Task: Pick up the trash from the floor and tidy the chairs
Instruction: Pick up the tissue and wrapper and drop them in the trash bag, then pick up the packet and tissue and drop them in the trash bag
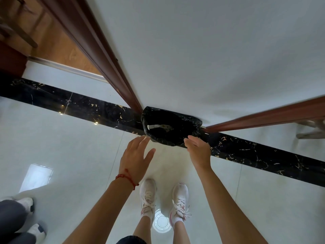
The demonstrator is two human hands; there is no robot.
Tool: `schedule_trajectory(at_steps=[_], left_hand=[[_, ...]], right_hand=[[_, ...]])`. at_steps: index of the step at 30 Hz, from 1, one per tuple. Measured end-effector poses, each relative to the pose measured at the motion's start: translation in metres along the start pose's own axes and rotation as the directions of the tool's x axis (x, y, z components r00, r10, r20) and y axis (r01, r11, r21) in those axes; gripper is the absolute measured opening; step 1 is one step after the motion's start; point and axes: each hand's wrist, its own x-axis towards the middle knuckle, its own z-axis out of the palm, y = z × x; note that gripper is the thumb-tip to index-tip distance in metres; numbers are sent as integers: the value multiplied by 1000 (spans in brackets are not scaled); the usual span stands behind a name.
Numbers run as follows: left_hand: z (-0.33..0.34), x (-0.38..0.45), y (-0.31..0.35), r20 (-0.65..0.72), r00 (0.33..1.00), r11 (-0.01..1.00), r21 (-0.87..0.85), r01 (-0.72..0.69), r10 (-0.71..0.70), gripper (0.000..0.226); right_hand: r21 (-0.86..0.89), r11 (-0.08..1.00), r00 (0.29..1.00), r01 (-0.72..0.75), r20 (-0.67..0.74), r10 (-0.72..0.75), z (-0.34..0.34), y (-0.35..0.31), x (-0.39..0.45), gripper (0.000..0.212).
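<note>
Head view: left hand (135, 155) and right hand (197, 150), both spread and empty, flank the black-lined bin (171, 127) against the wall (211, 50). Trash (159, 127), possibly paper, lies inside. A clumsy grasp could tip the bin, spilling it.

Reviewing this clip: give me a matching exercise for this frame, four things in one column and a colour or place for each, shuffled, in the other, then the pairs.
Things:
1. Bin bag
2. Wrist string
3. Shoes
4. Left hand

Descriptions:
A. White with pink trim, on the pale floor
B. Black, against the wall between two wooden trims
C. Open, fingers spread, just short of the bag's rim
D. Red, tied round the left wrist

Pairs: 1-B, 2-D, 3-A, 4-C
</note>
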Motion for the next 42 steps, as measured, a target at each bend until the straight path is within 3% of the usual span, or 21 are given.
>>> schedule_trajectory(at_steps=[2, 7, 12, 17, 27, 31, 34, 42], left_hand=[[-7, -6, 6, -1, 1000, 1000, 10, -18, 18, 57], [-29, -27, 26, -14, 998, 997, 53, -58, 59, 47], [-59, -54, 54, -16, 996, 992, 97, -86, 88, 50], [-90, -89, 88, -63, 989, 987, 96, -130, 136, 49], [-129, -148, 162, -84, 971, 965, 158, -209, 224, 69], [-136, -166, 190, -103, 960, 957, 166, -240, 259, 54], [-135, -173, 210, -125, 939, 937, 188, -295, 321, 68], [-118, -170, 254, 24, 870, 832, 282, -478, 492, 78]], right_hand=[[-91, 986, 990, 139, 18, -138, -8, -7, -16, 13], [-384, 819, 899, 427, 79, -431, -31, -22, -52, 43], [-577, 620, 810, 531, 132, -571, -61, -47, -97, 51], [-647, 513, 749, 564, 138, -648, -96, -68, -139, 53], [-660, 497, 717, 563, 92, -691, -173, -105, -203, 54], [-635, 528, 716, 563, 57, -695, -200, -116, -217, 56], [-642, 538, 716, 546, 23, -698, -217, -116, -226, 56], [-636, 649, 754, 417, -156, -638, -254, -87, -245, 50]])
